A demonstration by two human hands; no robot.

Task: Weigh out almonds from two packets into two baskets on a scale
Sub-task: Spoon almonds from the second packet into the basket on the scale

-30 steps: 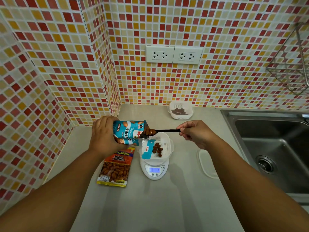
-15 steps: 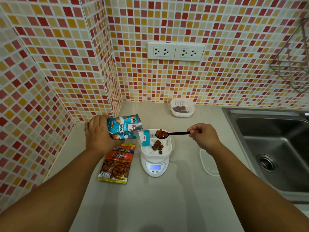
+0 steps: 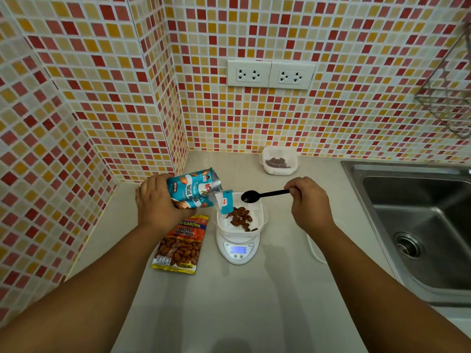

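Right hand holding empty black spoon

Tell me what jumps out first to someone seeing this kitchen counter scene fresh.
Most striking is the loud red, orange and yellow mosaic wall wrapping the corner. At centre, the left hand tips a blue almond packet toward a white basket of almonds on a small scale, while the right hand holds an empty black spoon above it. An orange salted-almond packet lies flat left of the scale.

Red, orange and cream mosaic wall; teal packet, orange-red packet, black spoon, white basket.
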